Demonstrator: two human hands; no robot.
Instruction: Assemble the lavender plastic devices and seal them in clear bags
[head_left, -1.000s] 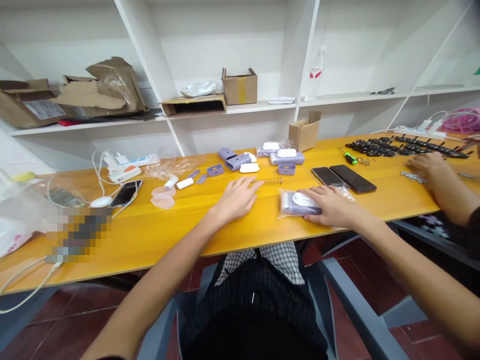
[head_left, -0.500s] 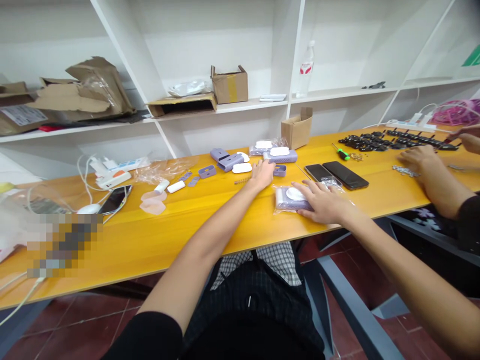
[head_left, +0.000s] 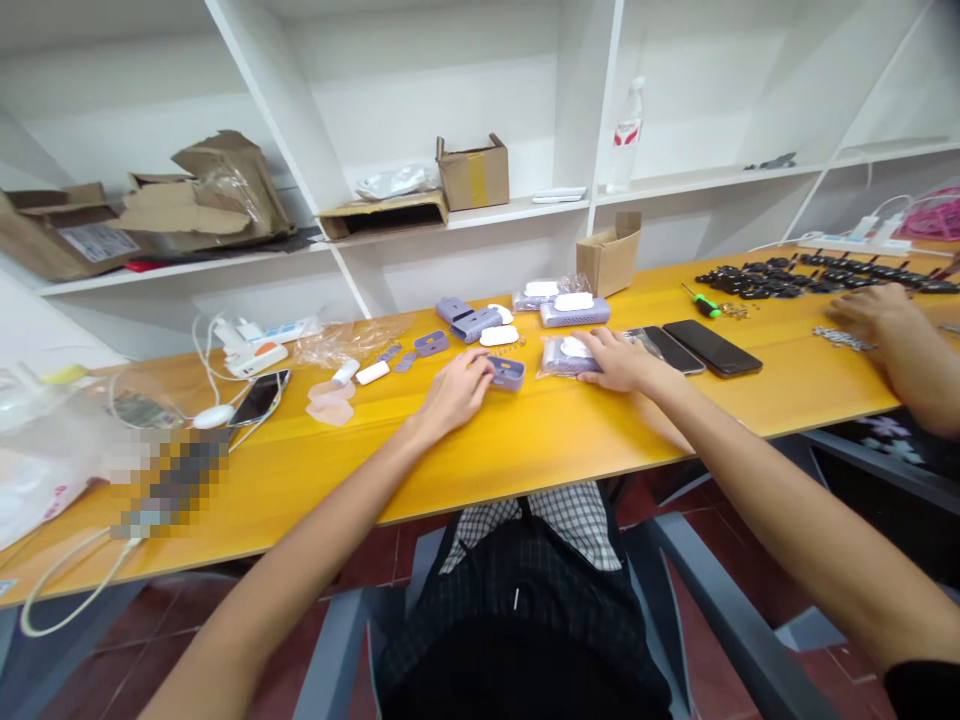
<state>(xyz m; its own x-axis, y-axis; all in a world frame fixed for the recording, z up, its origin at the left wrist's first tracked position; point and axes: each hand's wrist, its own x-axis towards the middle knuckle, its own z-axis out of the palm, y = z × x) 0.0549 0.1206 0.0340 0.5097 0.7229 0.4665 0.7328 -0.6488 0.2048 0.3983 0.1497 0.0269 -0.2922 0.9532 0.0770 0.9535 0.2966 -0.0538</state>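
Note:
My left hand (head_left: pixel 459 390) pinches the end of a small hollow purple plastic casing piece (head_left: pixel 508 374) at the tabletop. To its right, my right hand (head_left: pixel 621 360) grips the right part of a purple device in a clear bag (head_left: pixel 564 357), thumb at the near edge and fingers over the top. That device has a white oval top, partly under my fingers. Behind the casing piece are a white oval cover (head_left: pixel 499 335) and a thin coil spring (head_left: pixel 511 347). Farther back lie a purple perforated device (head_left: pixel 576 312) and open purple shells (head_left: pixel 474 325).
Two dark phones (head_left: pixel 712 347) lie right of my right hand, near a green-black screwdriver (head_left: pixel 705 305). A co-worker's hand (head_left: pixel 881 310) is among metal bits and black parts (head_left: pixel 772 277). Left are white cylinders (head_left: pixel 373 373), a power strip (head_left: pixel 255 360) and cables. A carton (head_left: pixel 609 255) stands behind.
My left hand has drawn the purple casing piece left and nearer to me. My right hand has moved the bagged device farther back on the table. The view has shifted slightly left.

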